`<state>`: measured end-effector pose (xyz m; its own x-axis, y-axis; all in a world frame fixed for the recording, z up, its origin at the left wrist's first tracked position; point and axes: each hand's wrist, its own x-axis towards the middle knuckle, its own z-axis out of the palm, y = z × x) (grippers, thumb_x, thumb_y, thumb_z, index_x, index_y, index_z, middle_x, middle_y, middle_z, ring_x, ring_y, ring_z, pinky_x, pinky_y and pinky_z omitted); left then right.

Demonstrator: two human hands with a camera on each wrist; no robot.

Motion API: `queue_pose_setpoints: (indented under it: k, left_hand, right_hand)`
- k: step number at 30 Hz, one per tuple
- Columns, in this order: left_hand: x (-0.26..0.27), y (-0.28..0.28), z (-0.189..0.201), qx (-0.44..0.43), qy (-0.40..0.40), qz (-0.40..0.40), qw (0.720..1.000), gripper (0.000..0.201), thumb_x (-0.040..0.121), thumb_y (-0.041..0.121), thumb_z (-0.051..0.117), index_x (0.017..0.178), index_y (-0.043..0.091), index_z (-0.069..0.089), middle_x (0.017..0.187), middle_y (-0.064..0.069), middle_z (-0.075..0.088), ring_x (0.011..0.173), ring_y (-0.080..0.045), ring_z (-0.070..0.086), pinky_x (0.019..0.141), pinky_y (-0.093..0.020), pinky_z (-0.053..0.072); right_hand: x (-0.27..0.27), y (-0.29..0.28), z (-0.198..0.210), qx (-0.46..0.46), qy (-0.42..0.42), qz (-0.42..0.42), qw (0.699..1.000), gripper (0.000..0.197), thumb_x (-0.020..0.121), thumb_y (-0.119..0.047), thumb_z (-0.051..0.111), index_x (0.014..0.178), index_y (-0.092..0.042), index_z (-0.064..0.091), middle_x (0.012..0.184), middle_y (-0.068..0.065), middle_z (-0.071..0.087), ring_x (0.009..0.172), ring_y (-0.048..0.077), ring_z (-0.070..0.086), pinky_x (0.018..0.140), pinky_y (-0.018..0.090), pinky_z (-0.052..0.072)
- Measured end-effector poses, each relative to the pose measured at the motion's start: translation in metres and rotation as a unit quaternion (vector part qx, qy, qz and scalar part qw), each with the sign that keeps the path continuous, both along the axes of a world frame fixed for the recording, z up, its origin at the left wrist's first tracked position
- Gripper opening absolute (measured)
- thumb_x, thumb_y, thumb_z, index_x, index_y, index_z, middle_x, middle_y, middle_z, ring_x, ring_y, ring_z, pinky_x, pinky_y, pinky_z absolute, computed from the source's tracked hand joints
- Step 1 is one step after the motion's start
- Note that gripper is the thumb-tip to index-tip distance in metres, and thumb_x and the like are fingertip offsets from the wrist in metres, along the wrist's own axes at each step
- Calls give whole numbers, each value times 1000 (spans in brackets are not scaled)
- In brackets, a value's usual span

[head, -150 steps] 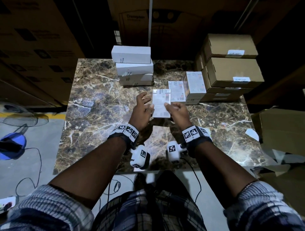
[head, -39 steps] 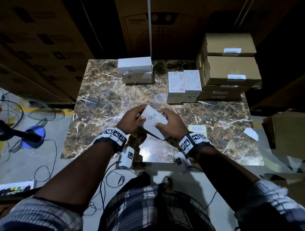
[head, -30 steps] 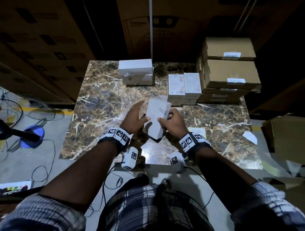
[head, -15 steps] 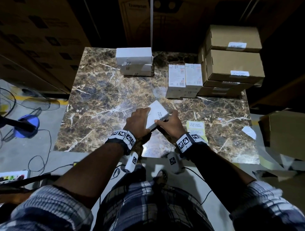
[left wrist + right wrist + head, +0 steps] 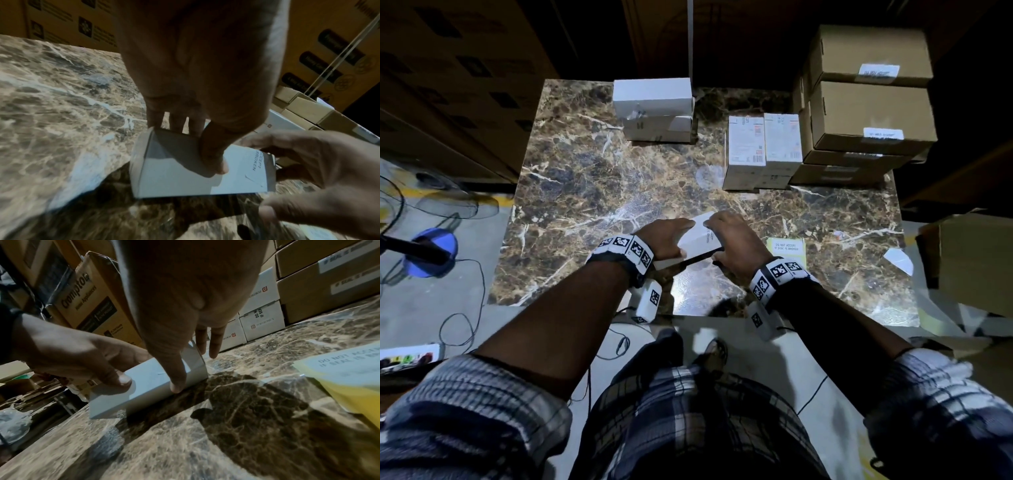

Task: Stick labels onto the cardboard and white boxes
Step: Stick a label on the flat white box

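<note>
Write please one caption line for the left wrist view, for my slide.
Left hand and right hand hold a white box with a seal label on the marble table.

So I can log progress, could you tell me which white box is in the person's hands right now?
The white box at the table's near edge, gripped by the left hand and right hand. The other white boxes sit untouched at the far side.

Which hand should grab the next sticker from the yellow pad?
Probably the right hand. The yellow label pad lies on the marble table just beside it, while the left hand sits on the white box's far side and can steady it.
</note>
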<state>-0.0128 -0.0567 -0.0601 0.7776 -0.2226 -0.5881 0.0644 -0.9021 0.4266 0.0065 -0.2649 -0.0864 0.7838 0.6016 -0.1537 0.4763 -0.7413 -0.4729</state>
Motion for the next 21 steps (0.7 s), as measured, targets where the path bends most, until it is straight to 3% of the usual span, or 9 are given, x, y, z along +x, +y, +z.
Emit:
queue_pose_setpoints:
  k: [8, 12, 17, 19, 21]
  left_hand:
    - [5, 4, 1, -9, 35, -9, 999, 67, 99, 24, 58, 156, 19, 23, 160, -6, 28, 144, -27, 31, 115, -39, 28]
    - [10, 9, 2, -20, 19, 8, 1000, 58, 99, 20, 57, 153, 19, 34, 153, -7, 41, 138, -29, 41, 109, -38, 34]
    - [13, 15, 2, -34, 4, 48, 998, 53, 98, 15, 59, 148, 25, 44, 146, -5, 51, 131, -27, 49, 106, -40, 40]
    - [12, 14, 1, -39, 7, 55, 998, 54, 97, 14, 59, 148, 25, 44, 147, -5, 50, 132, -26, 48, 107, -39, 39]
    - [13, 13, 1, -41, 6, 61, 997, 53, 97, 13, 59, 148, 24, 44, 146, -5, 51, 132, -26, 48, 107, -39, 39]
  right_hand:
    - [13, -1, 5, 37, 24, -24, 999, 57, 74, -12, 84, 125, -11, 60, 125, 7, 62, 117, 24, 54, 97, 31, 41]
    - [19, -2, 15, 71, 35, -33, 996, 49, 75, -8, 82, 120, -9, 62, 118, 8, 65, 105, 23, 60, 89, 34, 50]
    - [22, 0, 22, 82, -3, -28, 996, 32, 78, -8, 79, 107, -11, 65, 105, 3, 66, 91, 15, 53, 74, 24, 37]
    - [25, 1, 22, 81, -6, -14, 997, 23, 80, -7, 77, 99, -13, 66, 99, 3, 66, 89, 16, 53, 73, 27, 38]
    - [27, 1, 21, 68, -25, 25, 997, 13, 82, -8, 74, 91, -14, 66, 98, 2, 65, 91, 19, 55, 75, 33, 46]
